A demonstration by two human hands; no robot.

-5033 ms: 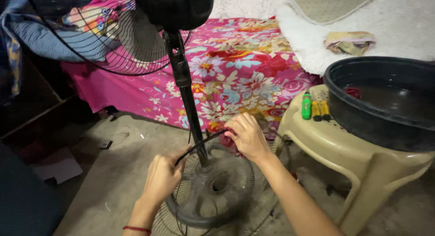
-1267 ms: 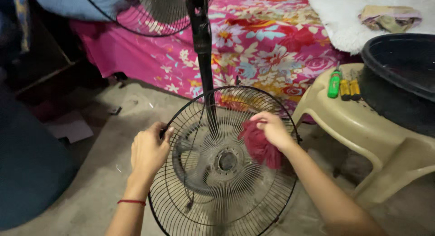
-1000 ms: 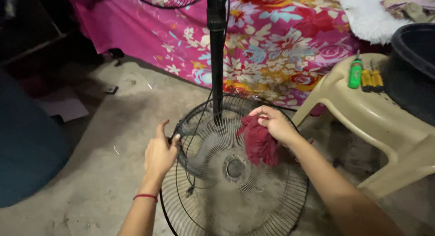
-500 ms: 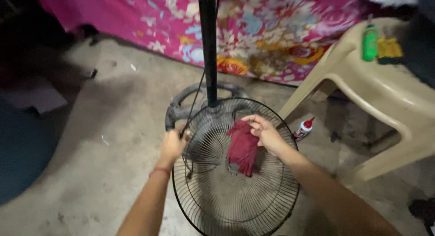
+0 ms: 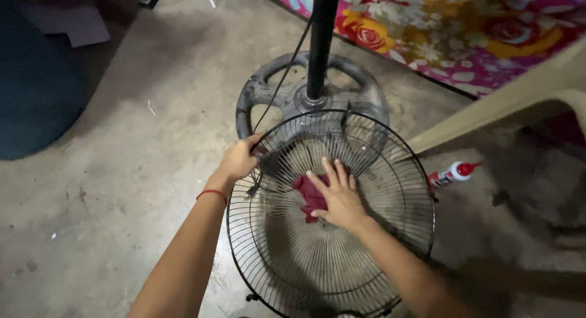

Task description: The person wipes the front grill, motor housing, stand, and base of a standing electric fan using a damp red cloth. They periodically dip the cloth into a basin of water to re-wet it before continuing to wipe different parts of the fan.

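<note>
A round black wire fan guard (image 5: pixel 274 257) leans over the floor in front of a stand fan's round base (image 5: pixel 262 92) and black pole (image 5: pixel 320 31). My left hand (image 5: pixel 238 160) grips the guard's upper left rim. My right hand (image 5: pixel 337 197) lies flat, fingers spread, pressing a dark red rag (image 5: pixel 307 191) against the wires near the guard's middle. A red thread band sits on my left wrist. A black cord (image 5: pixel 281 80) runs down from the pole toward my left hand.
A small white bottle with a red cap (image 5: pixel 450 173) lies on the concrete floor to the right. A beige plastic stool's leg (image 5: pixel 488 107) slants past it. A pink flowered bedsheet (image 5: pixel 464 25) hangs at the top right; a dark blue bulk (image 5: pixel 30 92) fills the left.
The view has tipped further down. My right hand went from pinching the hanging rag to pressing it flat on the guard. My left hand kept its hold on the rim.
</note>
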